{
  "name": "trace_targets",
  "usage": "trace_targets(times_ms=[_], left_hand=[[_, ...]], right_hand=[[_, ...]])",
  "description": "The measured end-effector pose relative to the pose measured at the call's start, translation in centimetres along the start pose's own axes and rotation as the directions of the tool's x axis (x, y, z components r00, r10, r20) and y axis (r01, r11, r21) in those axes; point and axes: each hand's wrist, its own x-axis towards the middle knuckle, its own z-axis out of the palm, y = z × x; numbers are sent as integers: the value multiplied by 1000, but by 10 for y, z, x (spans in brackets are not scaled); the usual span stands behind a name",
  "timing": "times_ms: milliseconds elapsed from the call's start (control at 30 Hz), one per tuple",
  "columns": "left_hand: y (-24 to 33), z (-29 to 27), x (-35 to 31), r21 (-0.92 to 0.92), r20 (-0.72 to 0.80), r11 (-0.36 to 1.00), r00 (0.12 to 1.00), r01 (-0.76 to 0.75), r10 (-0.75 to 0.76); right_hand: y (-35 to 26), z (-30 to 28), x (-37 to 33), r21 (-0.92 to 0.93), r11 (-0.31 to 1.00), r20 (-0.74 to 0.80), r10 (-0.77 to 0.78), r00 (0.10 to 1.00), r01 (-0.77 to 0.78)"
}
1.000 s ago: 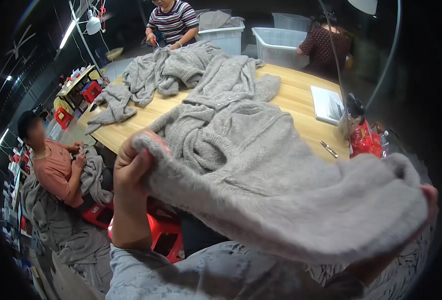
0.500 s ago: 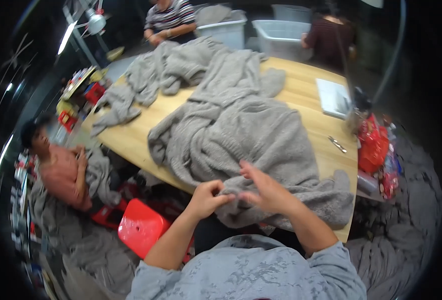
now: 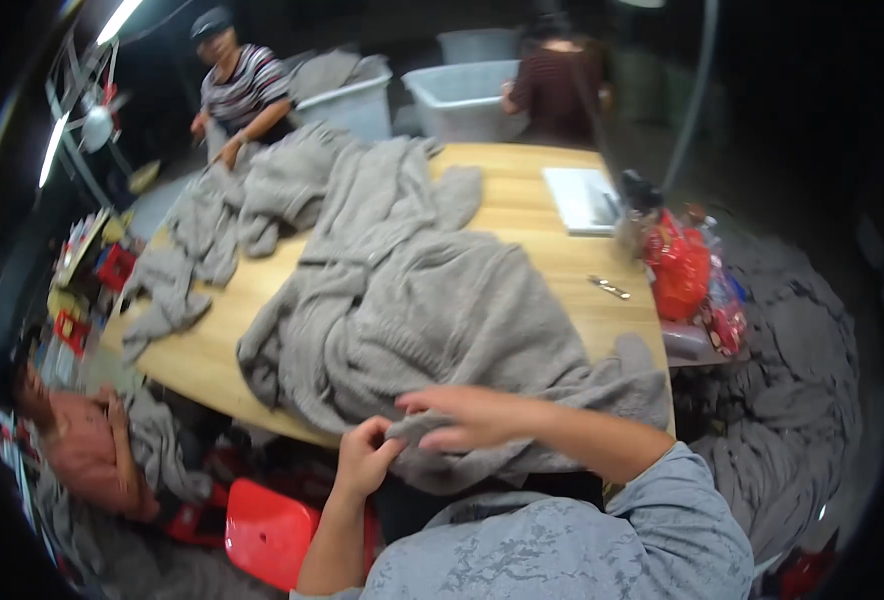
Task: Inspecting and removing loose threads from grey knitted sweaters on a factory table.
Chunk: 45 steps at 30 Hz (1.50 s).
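Note:
A large heap of grey fleecy fabric lies bunched on the wooden table, its near edge hanging over the front. My left hand is closed, thumb and finger pinching the edge of that fabric at the table's front. Just right of it, my right hand lies over the same edge, slightly blurred, with fingers stretched out and apart. Whatever is beneath the right palm is hidden.
Metal thread snips and a white tray lie on the table's right side. Red plastic bags stand beside it. A red stool is at my left. Two people work beyond the table; another sits at left.
My view has turned, so the table sits lower and further left. My right hand has swung flatter across the fabric edge; my left hand keeps its pinch. The person in stripes has straightened.

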Motion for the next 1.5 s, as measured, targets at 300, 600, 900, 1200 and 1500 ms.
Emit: trace_targets(times_ms=[300,600,900,1200,1500], left_hand=[[-15,-13,-42,-310,12,947,996,82,-83],[-27,-18,51,-285,184,953,982,97,-45],[-47,-17,195,61,-221,990,969,126,-109],[117,-18,31,-283,571,887,679,-365,462],[50,-133,61,-379,-116,873,952,-306,283]], right_hand=[[11,42,-1,290,852,197,392,898,-436],[16,17,-3,113,948,-22,302,953,-298],[14,8,-19,368,872,-143,397,907,-324],[-23,-49,25,-141,964,174,-202,964,227],[34,-151,1,-550,810,141,328,934,-201]])
